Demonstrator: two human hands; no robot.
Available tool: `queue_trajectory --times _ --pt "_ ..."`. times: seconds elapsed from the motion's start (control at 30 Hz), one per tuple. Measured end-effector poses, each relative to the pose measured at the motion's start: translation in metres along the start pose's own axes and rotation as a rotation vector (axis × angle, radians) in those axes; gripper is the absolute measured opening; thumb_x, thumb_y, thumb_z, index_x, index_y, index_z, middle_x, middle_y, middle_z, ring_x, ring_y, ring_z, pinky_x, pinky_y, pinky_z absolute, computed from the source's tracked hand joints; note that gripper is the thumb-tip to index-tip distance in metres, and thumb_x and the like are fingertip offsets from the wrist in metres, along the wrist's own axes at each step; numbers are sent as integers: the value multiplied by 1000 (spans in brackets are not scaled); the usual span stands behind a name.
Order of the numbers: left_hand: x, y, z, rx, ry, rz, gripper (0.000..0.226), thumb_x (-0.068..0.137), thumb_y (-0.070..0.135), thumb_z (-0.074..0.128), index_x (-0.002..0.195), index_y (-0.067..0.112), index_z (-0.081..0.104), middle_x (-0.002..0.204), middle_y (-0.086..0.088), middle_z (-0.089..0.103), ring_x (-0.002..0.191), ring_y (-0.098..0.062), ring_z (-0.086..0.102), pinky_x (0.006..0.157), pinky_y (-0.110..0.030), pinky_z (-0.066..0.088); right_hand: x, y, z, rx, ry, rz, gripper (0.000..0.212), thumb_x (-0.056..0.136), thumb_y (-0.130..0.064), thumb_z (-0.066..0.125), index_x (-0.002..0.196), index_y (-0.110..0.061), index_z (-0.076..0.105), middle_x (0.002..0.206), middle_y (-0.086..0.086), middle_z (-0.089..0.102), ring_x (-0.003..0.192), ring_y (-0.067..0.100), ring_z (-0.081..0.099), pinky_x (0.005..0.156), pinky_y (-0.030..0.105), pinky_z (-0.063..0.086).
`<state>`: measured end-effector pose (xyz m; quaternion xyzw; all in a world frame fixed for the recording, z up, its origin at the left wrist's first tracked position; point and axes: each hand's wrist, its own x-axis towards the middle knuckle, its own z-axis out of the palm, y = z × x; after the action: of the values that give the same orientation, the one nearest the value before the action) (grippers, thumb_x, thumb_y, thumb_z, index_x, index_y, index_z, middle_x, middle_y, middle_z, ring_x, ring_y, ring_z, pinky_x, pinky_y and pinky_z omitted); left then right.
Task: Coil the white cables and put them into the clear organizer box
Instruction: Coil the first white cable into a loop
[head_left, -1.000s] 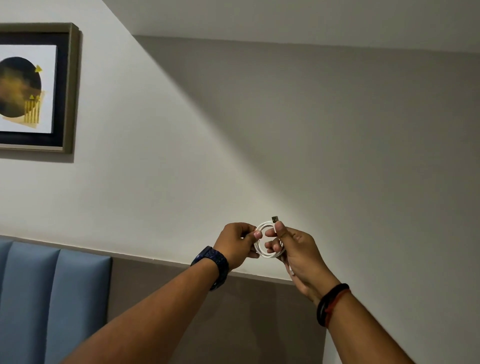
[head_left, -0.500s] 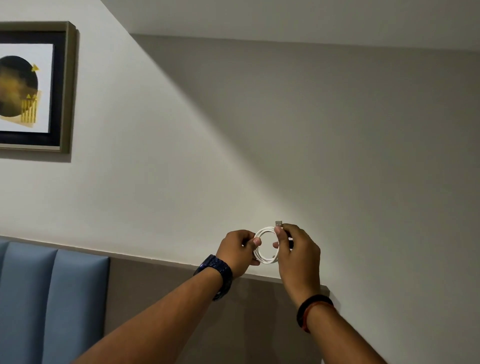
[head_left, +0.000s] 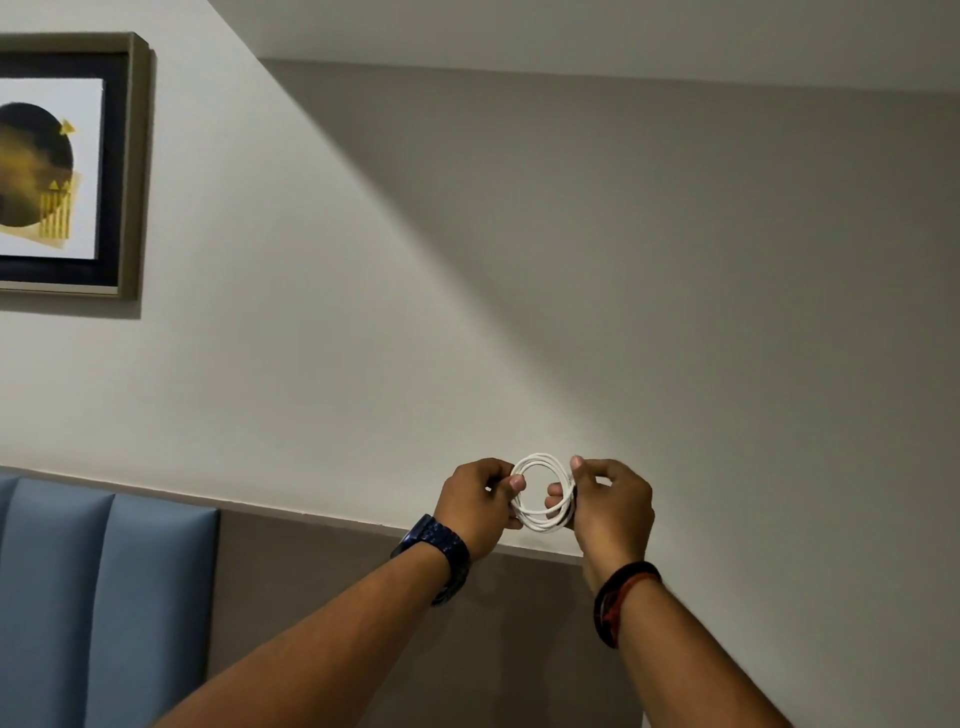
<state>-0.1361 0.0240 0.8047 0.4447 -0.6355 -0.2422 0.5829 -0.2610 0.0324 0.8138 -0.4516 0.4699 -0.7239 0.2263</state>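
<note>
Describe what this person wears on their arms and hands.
No gloves on the left hand or right hand; no sleeves in view. Left wrist: a dark blue watch with a link strap. Right wrist: a black bracelet and a red bracelet.

The white cable (head_left: 541, 523) is wound into a small round coil of several turns, held upright in mid-air. Left hand (head_left: 475, 506) pinches its left side & right hand (head_left: 613, 506) its right side.
</note>
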Motion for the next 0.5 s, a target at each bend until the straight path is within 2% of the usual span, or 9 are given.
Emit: queue_trajectory --times 0.1,0.2,0.27,0.37,0.5 --pt "0 0 0 16 25 -9 13 93 15 54 87 9 63 81 -8 65 71 -22 68 61 -23 59 0 1 1 -27 -48 42 30 92 -22 60 68 -9 71 56 4 70 48 16 68 59 33 59" --pt "2 -1 -2 27 51 -25 13 93 15 53 86 10 63 81 -8 66 70 -21 68 60 -22 59 -4 -3 2 -8 -130 86 42 89 -39 61 58 -11 70 58 4 72 58 22 70 64 35 58" --pt "4 -2 -3 20 64 -36 13 93 14 53 87 10 63 82 -9 67 71 -21 69 60 -22 59 -7 -5 3 -29 -190 72 38 82 -43 69 59 -12 72 61 3 73 65 24 70 69 38 58" --pt "4 -5 -5 40 70 -40 12 93 15 54 87 11 64 82 -9 67 72 -22 69 60 -22 58 -8 -8 2 -53 -263 72 23 80 -31 74 66 -13 74 69 8 73 76 29 70 80 45 58" --pt "1 -11 -6 58 66 -35 14 93 15 54 84 10 65 82 -14 69 74 -26 70 71 -37 61 -9 -8 2 -116 -311 48 27 85 -25 70 63 -10 73 68 11 72 73 27 68 74 37 54"
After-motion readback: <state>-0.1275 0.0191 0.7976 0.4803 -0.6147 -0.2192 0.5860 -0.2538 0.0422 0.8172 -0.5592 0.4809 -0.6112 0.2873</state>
